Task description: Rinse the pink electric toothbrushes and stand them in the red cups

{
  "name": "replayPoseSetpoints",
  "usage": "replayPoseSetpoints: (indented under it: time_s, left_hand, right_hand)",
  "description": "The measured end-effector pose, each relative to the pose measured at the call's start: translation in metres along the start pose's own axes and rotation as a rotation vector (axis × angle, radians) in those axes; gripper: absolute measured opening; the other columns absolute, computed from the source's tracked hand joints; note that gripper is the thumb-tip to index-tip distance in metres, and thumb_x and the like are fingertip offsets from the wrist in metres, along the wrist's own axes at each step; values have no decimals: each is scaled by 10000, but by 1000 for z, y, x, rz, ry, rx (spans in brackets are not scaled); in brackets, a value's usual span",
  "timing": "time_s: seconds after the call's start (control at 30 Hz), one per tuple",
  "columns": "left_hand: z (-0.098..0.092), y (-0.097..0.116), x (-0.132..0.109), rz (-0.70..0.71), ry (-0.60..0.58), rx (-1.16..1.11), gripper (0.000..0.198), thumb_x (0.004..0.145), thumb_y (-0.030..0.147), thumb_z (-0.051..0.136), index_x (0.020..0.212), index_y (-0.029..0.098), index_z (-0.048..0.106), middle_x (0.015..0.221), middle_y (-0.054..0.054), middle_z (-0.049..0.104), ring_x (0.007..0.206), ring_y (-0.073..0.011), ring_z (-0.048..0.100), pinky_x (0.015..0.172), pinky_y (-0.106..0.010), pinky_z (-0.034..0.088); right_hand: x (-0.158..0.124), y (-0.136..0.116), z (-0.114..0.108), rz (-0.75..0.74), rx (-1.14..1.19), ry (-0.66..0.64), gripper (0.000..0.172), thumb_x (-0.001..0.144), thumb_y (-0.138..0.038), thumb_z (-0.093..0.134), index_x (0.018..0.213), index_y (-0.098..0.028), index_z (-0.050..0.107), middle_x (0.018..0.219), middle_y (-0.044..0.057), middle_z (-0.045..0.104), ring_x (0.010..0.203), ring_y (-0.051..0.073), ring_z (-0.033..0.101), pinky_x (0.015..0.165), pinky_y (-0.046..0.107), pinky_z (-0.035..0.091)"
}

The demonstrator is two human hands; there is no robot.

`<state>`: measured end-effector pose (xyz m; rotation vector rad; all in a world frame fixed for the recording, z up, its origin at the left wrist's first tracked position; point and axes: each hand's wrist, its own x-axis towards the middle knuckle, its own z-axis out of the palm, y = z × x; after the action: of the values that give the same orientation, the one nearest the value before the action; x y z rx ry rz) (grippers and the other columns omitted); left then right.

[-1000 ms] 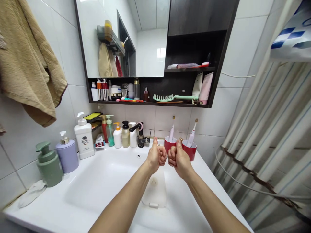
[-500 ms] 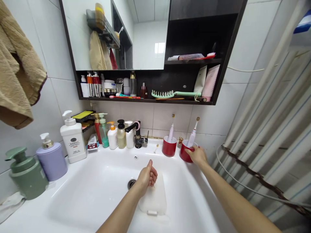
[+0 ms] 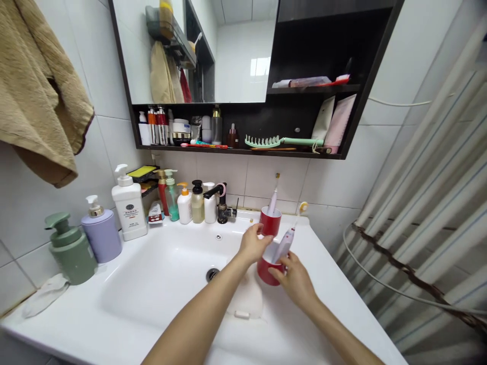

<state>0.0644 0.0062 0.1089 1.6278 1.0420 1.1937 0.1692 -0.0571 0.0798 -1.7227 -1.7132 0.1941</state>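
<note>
My right hand [image 3: 299, 279] grips the rim of a red cup [image 3: 269, 274] over the right side of the sink basin [image 3: 163, 268]. A pale electric toothbrush [image 3: 283, 246] leans in this cup, its head up. Close by on the left is my left hand [image 3: 255, 244], fingers apart, by the rim of the held cup. I cannot tell whether it touches that cup. Behind it, a second red cup [image 3: 271, 223] with another electric toothbrush [image 3: 273, 202] stands on the sink ledge. Below the hands, a whitish rectangular object [image 3: 247, 299] lies in the basin, partly hidden by my left arm.
A black faucet [image 3: 223, 205] stands at the back. Left of it are several pump bottles [image 3: 185, 207], including a purple dispenser [image 3: 102, 235] and a green dispenser [image 3: 72, 251]. A dark mirror cabinet [image 3: 297, 114] hangs above. Pale pipes [image 3: 414, 218] run along the right.
My right hand has brought the red cup with its toothbrush from the ledge towards me and left, over the basin. My left hand has risen to the right, beside it. The view has shifted slightly.
</note>
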Motion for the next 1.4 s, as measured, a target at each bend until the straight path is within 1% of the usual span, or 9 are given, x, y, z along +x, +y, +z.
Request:
replayPoseSetpoints:
  time_s: [0.1,0.2,0.37,0.6,0.77,0.87,1.0,1.17,1.4]
  left_hand:
    - [7,-8,3,3,-99,92,390,547,241,535,922,155,471,911,-65,525,803,-148,463,689,-233,337]
    - [5,-27,3,2,-141,177,205,585,224,479,768,151,536,709,-28,559,659,-130,477,619,-229,350]
    - [-17,-40,8,6,104,-127,126,607,225,444,670,146,519,574,7,516,550,-99,446,543,-204,352]
    - [-60,-9,3,20,412,-572,203,579,253,501,750,142,515,685,-10,542,643,-97,484,634,-210,363]
    - [-64,-3,-13,-115,345,-679,221,557,270,538,722,124,511,626,-14,545,561,-88,494,568,-206,377]
    - [-52,-2,-21,-181,246,-708,211,549,252,554,708,122,508,604,-11,547,528,-81,499,529,-191,376]
    - [-39,-7,-25,-266,136,-751,184,575,265,534,674,115,495,582,-19,546,509,-94,515,507,-200,381]
    - [-39,-15,-23,-365,162,-818,131,649,230,443,671,107,481,531,-19,536,481,-86,517,509,-200,378]
    - [-35,-18,-21,-360,202,-763,93,658,191,415,624,117,460,501,-7,531,456,-79,509,507,-203,374]
  right_hand:
    - [-7,-14,21,-35,34,-63,127,593,-204,448,653,-158,550,837,72,473,747,170,488,671,260,375]
    - [-9,-18,36,-44,57,-107,137,598,-189,442,684,-164,547,875,75,475,781,175,490,682,257,373]
    - [-7,-16,48,-13,54,-135,110,602,-213,446,650,-161,530,1016,93,412,879,210,452,710,279,354]
    - [-7,-15,55,17,60,-166,98,604,-198,419,624,-161,507,1010,106,419,860,210,467,688,292,358]
    - [-7,-13,37,33,152,-131,241,605,-148,389,819,-180,495,1117,88,359,1049,215,315,801,311,294]
    - [-9,-24,21,97,492,-126,242,690,-247,329,898,-185,436,993,75,458,877,177,455,719,296,353]
    - [-19,-48,16,162,822,-355,284,672,-359,402,890,-178,418,583,-30,466,531,102,456,512,224,371]
    - [-30,-59,25,457,1069,-617,294,700,-434,289,665,-166,404,538,-33,428,387,61,387,377,211,343]
    - [-29,-41,40,225,669,-438,211,688,-368,355,789,-184,380,504,-58,396,367,67,411,335,186,331]
